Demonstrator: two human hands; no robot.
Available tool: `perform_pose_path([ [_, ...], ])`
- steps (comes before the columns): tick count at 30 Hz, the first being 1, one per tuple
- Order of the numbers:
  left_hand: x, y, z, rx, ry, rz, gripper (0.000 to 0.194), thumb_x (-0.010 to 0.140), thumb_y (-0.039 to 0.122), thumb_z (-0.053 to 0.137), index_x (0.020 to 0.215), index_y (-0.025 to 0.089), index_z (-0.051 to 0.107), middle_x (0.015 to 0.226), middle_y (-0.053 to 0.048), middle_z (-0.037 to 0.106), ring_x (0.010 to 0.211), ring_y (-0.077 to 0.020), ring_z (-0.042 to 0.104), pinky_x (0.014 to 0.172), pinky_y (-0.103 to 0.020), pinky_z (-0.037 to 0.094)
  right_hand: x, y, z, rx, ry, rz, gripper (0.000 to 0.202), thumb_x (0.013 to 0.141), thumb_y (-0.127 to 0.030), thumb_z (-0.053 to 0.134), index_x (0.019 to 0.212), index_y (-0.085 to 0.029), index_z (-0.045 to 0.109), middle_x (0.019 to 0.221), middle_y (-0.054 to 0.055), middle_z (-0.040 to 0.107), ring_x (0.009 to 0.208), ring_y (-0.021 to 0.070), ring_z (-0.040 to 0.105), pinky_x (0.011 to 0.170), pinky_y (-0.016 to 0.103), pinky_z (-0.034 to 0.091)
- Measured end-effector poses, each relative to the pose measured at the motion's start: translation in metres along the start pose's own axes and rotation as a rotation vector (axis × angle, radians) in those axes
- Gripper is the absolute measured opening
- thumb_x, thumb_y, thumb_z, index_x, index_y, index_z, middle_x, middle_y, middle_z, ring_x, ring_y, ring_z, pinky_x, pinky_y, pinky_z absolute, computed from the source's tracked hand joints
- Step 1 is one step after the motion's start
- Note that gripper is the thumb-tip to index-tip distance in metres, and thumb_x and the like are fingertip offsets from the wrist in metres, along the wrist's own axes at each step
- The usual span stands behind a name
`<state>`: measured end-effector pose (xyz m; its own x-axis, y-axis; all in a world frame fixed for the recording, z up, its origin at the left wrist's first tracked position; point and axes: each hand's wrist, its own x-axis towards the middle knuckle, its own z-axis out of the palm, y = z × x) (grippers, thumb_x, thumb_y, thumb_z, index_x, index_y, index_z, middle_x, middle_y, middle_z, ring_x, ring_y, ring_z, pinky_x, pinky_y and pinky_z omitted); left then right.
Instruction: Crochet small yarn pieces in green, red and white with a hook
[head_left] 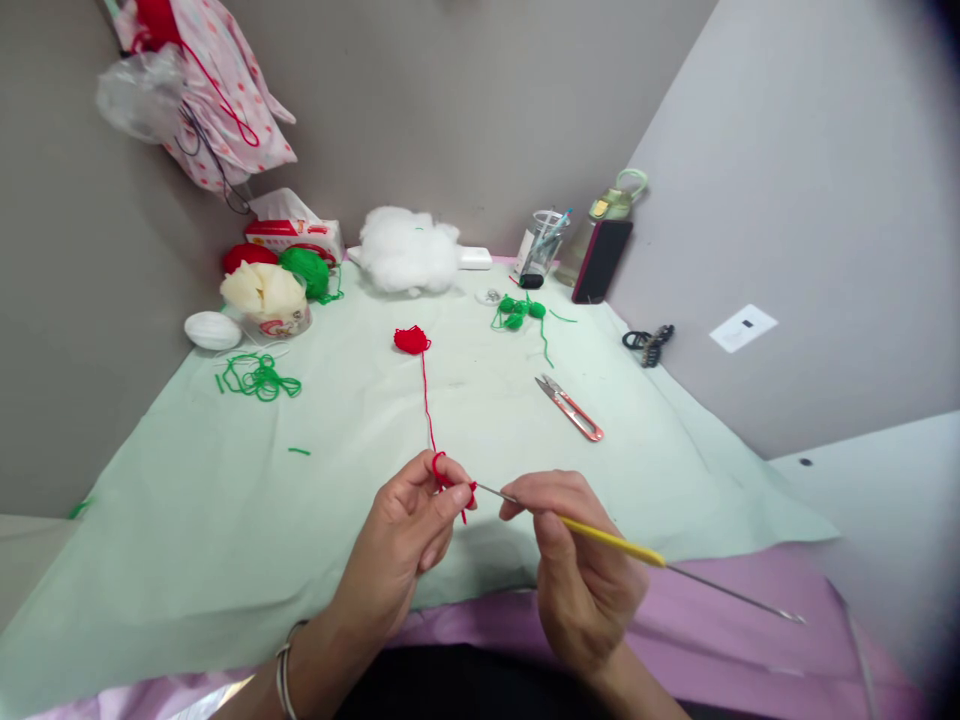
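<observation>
My left hand [411,525] pinches a small bit of red yarn [472,490], with the strand looped round a finger. From that finger the strand runs across the cloth to a small red yarn ball [412,340]. Gripped in my right hand [581,560] is a crochet hook [619,542] with a yellow handle and a metal shaft at both ends. Its left tip meets the red yarn at my left fingertips. Whether the tip is inside a loop is too small to tell.
Thread snips [570,408] lie right of centre. Green yarn pieces [521,312] and a green tangle [259,378] rest farther back. White stuffing [409,250], a tissue box [294,235], a pen cup [541,245] and a phone [602,262] line the rear.
</observation>
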<state>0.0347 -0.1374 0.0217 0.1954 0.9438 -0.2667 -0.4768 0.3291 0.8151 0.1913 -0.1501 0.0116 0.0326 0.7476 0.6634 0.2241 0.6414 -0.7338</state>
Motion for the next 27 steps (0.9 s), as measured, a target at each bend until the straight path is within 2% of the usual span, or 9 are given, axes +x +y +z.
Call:
perform_pose_path([
  [3,-0.0005,-0.0008,-0.0005,0.000,-0.004,-0.007,0.028,0.084,0.038,0.083,0.086,0.017,0.063,0.068,0.009,0.054,0.041,0.0019,0.025,0.042,-0.020,0.015,0.0001,-0.0001,0.0002,0.000,0.000,-0.003,0.030,0.099,-0.004,0.051,0.112,-0.021,0.072,0.093,0.005,0.072,0.085,0.0187,0.067,0.074,0.034,0.054],
  [7,-0.0014,-0.0006,-0.0008,-0.001,-0.007,-0.016,0.027,0.085,0.037,0.082,0.085,0.017,0.063,0.062,0.010,0.049,0.041,0.0011,0.023,0.043,-0.020,0.015,0.0006,0.0005,0.0001,0.009,-0.013,0.002,0.030,0.099,-0.004,0.051,0.112,-0.021,0.072,0.092,0.005,0.071,0.085,0.0186,0.067,0.074,0.034,0.054],
  [11,-0.0013,0.0008,-0.0012,-0.010,-0.012,-0.004,0.026,0.087,0.036,0.080,0.086,0.017,0.063,0.069,0.008,0.057,0.041,0.0020,0.024,0.043,-0.020,0.015,0.0006,0.0008,-0.0008,0.013,-0.013,0.000,0.030,0.099,-0.003,0.051,0.112,-0.020,0.072,0.092,0.005,0.071,0.087,0.0183,0.067,0.076,0.034,0.054],
  [18,0.0010,0.0008,0.0001,-0.016,-0.005,-0.016,0.026,0.087,0.036,0.080,0.086,0.016,0.061,0.072,0.007,0.062,0.040,0.0026,0.025,0.043,-0.020,0.015,0.0014,-0.0008,-0.0001,0.017,-0.020,-0.004,0.030,0.099,-0.002,0.050,0.111,-0.019,0.072,0.094,0.005,0.071,0.086,0.0173,0.066,0.075,0.033,0.054],
  [27,-0.0008,0.0040,0.0017,-0.005,0.003,-0.017,0.027,0.087,0.036,0.080,0.084,0.016,0.061,0.070,0.007,0.059,0.041,0.0023,0.025,0.044,-0.020,0.015,0.0028,-0.0010,0.0008,0.019,-0.030,0.008,0.031,0.099,-0.003,0.051,0.112,-0.021,0.072,0.093,0.005,0.071,0.086,0.0184,0.067,0.074,0.034,0.054],
])
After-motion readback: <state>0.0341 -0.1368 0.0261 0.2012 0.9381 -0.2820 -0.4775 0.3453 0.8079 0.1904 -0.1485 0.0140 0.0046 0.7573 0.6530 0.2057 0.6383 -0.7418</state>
